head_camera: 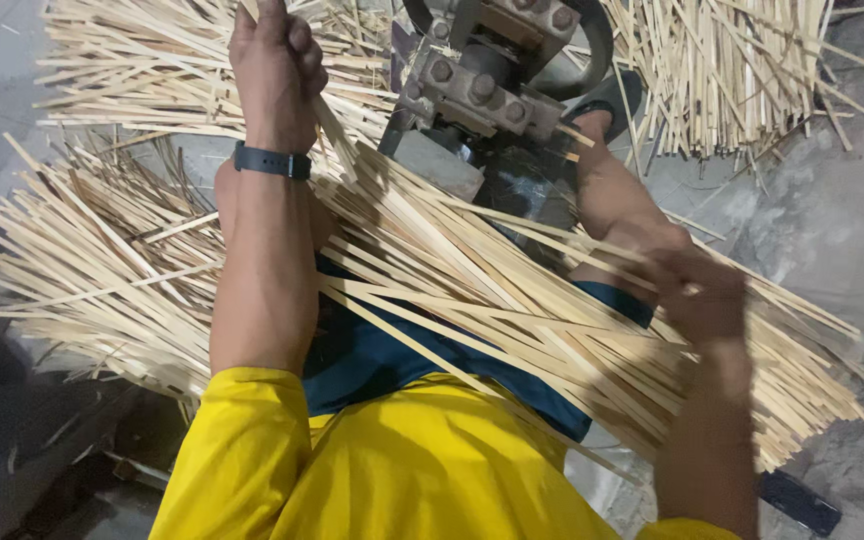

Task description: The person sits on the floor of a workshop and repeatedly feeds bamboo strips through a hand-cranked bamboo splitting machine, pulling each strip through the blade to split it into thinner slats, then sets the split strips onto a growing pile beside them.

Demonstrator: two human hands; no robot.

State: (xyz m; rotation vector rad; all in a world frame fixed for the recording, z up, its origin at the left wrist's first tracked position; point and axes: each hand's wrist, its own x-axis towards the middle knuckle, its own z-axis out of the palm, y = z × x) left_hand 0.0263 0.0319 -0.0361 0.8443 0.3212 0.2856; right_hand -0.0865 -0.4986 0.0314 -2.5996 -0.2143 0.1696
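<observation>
Floor pile: a big heap of thin pale bamboo strips (102, 270) lies on the floor at the left.
Left hand: the left hand (274, 70) is up high, fingers clenched around the top end of 1 strip (337, 140). A dark watch (270, 161) is on the wrist.
Machine: a grey metal machine (482, 70) with bolts stands just behind the strips.
Lap bundle: a thick bundle of strips (512, 310) lies across the lap.
Right hand: the right hand (702, 295) is blurry, fingers closed on the bundle's strips.

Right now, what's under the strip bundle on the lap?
Under the strip bundle: dark blue shorts, a bare leg and the grey machine base. More strips lie on the floor. The rest is covered.
</observation>
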